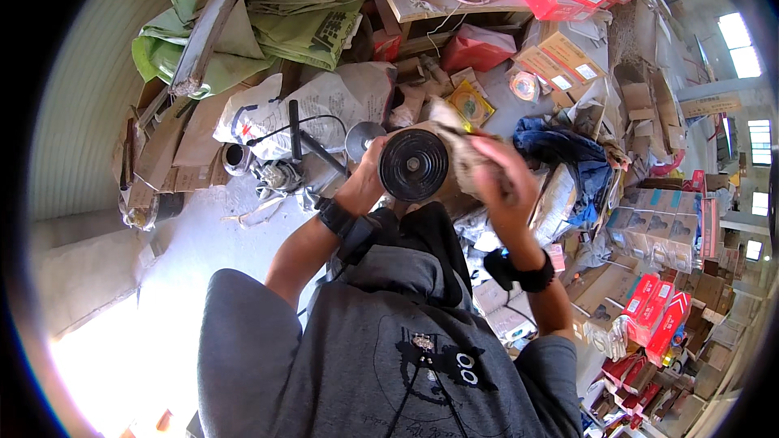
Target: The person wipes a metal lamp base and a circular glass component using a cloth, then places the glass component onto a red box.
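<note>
My left hand (364, 176) grips a metal piece with a black, ringed round end (398, 162), which faces up near the middle of the view. A pale metal disc (359, 136) shows just to its upper left. My right hand (507, 184) is closed on a crumpled beige cloth (453, 126) against the piece's right side. A black bar with a cord (294, 130) lies on white sacks to the left.
Green sacks (308, 32) and wooden planks (195, 53) lie at upper left. A shelf (454, 6) holds red boxes and a metal part. Dark blue fabric (568, 166), cardboard (649, 223) and red boxes (653, 308) crowd the right. A pale floor (203, 251) shows at left.
</note>
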Tool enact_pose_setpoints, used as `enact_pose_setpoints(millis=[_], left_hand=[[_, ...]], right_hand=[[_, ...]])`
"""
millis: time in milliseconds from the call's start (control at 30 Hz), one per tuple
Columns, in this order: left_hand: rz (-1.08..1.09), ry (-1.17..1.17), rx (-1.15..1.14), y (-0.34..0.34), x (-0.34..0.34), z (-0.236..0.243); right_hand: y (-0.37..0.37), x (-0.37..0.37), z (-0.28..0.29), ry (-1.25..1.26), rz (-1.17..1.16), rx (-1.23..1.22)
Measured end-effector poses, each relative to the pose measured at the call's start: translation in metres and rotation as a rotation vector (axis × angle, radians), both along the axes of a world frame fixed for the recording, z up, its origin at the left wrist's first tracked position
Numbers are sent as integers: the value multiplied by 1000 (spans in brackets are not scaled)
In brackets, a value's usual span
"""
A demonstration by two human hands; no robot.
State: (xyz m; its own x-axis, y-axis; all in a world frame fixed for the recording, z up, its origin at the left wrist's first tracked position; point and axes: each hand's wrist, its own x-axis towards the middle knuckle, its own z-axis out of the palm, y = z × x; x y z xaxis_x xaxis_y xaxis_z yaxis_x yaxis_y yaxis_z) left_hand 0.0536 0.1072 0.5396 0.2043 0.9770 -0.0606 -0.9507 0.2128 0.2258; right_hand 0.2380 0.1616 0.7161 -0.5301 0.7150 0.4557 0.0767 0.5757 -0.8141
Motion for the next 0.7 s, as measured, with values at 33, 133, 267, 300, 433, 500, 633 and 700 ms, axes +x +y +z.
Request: enact_pose_setpoints(millis=[33,133,267,300,433,500,633,700], left_hand=[[2,-113,38,2,3,9],[196,707,159,-20,15,54],[168,896,149,-21,19,65],[159,799,49,-19,21,72],[102,408,-339,-6,28,90],[95,378,-232,3,26,60],[148,419,-222,13,34,45],[156,452,-138,10,32,31]], right_hand=[[-6,-12,3,-125,61,194],[-26,-40,-6,-438,172,467],[-27,-35,-36,-522,15,427],[-25,-30,-42,-493,34,442],[-15,-17,-53,-384,104,472],[-11,-22,-47,-369,-24,364],[11,-32,-54,-240,-183,80],[13,-32,-42,-285,-75,6]])
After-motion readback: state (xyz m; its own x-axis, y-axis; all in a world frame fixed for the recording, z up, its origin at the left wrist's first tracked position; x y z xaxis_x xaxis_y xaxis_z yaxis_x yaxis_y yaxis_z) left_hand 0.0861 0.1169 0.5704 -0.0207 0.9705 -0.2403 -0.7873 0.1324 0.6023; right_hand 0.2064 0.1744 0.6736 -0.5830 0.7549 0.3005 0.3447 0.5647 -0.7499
